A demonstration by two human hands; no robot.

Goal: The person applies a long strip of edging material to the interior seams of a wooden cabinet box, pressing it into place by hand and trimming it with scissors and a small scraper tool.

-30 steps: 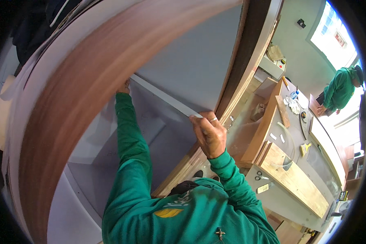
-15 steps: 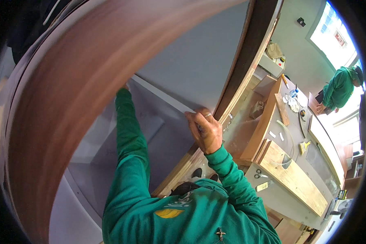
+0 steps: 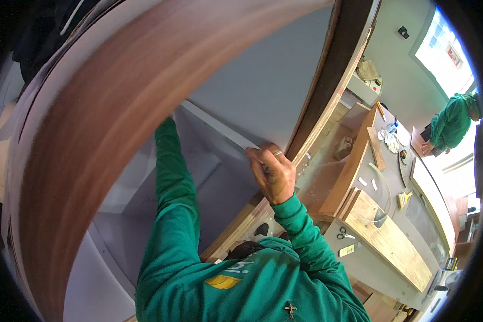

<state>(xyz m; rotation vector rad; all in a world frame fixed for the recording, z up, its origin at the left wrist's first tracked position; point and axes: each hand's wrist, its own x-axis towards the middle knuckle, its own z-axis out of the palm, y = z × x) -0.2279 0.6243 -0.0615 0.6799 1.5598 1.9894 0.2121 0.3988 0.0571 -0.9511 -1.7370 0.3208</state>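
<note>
I am leaning into a cabinet with pale grey inner panels [image 3: 263, 91] and a brown wood-grain front edge [image 3: 91, 139]. A narrow light grey strip [image 3: 214, 123] runs slantwise across the inside. My right hand [image 3: 273, 172] is closed on the near end of this strip, close to the dark cabinet frame [image 3: 327, 91]. My left arm [image 3: 172, 161] in a green sleeve reaches up along the strip's far end; the hand itself is hidden behind the brown edge.
A workbench [image 3: 370, 257] at the right carries wooden boards [image 3: 389, 241], a brush [image 3: 403, 198], scissors [image 3: 344, 234] and small parts. Another person in a green top [image 3: 451, 123] stands at the far end near a window. A dark bag [image 3: 247, 249] lies below me.
My right hand has slid slightly along the strip toward the frame and lifted with it. The brown front edge fills more of the view as my head shifted.
</note>
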